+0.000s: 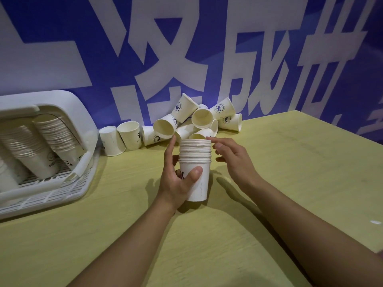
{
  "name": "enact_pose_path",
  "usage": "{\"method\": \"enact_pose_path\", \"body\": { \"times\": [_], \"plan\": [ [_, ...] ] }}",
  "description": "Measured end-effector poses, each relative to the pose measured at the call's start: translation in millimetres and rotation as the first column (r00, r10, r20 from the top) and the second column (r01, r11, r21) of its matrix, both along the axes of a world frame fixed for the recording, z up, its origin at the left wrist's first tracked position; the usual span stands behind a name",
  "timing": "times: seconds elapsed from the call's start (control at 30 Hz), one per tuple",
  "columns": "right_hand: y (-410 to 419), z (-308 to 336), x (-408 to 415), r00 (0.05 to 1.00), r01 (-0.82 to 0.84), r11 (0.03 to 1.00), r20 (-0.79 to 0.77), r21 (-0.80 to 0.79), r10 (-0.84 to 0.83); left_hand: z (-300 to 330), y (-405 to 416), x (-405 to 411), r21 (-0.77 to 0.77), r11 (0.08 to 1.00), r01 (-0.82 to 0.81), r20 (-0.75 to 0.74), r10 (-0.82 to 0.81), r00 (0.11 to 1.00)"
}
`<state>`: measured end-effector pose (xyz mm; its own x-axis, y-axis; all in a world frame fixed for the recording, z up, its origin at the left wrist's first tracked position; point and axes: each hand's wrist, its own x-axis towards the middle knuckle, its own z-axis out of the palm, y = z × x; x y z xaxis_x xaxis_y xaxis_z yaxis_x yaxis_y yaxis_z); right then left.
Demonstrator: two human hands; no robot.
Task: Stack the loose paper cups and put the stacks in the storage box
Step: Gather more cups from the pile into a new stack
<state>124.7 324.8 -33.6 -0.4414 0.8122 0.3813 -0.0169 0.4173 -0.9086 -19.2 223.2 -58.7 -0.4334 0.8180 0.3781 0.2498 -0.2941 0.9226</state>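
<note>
My left hand [178,175] grips an upright stack of white paper cups [195,162] at the table's middle, thumb across its front. Just to the right of the stack's rims hovers my right hand [232,156], fingers relaxed, fingertips at the top rim, holding nothing. Behind the stack a pile of several loose cups [199,119] lies against the wall, and three more cups [128,134] stand or lean to its left. The white storage box [62,191] sits at the left, with stacks of cups [37,150] lying inside it.
The yellow-green wooden table [290,183] stretches right and toward me. A blue wall with big white characters [165,59] rises directly behind the cups. The box's raised lid [62,100] stands at the far left.
</note>
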Motion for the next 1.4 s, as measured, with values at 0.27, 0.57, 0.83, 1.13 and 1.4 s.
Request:
{"method": "enact_pose_path", "body": {
  "times": [0.27, 0.57, 0.83, 1.13, 1.4],
  "plan": [
    [56.5, -9.4, -14.1, 0.856, 0.117, 0.884, 0.405, 0.453, -0.321, 4.1, 2.6, -3.2, 0.053, 0.996, -0.070, 0.144, 0.062, 0.988],
    [112.4, -4.4, -43.9, 0.586, -0.171, 0.803, 0.714, 0.570, -0.382, 0.9, 9.8, -12.5, 0.047, 0.979, -0.197, 0.225, 0.181, 0.957],
    [111.0, 3.5, -49.2, 0.724, -0.100, 0.842, 0.619, 0.529, -0.303, -1.0, 10.1, -13.9, 0.063, 0.978, -0.201, 0.221, 0.183, 0.958],
    [58.3, 8.2, -6.7, 0.980, 0.182, 0.978, 0.063, 0.104, -0.189, 0.6, 2.2, -4.4, 0.078, 0.988, -0.130, 0.066, 0.126, 0.990],
    [22.4, 14.0, 15.4, 0.940, 0.277, 0.961, -0.211, 0.007, -0.269, -8.1, 5.9, 0.0, 0.081, 0.968, -0.236, -0.215, 0.248, 0.945]
  ]
}}
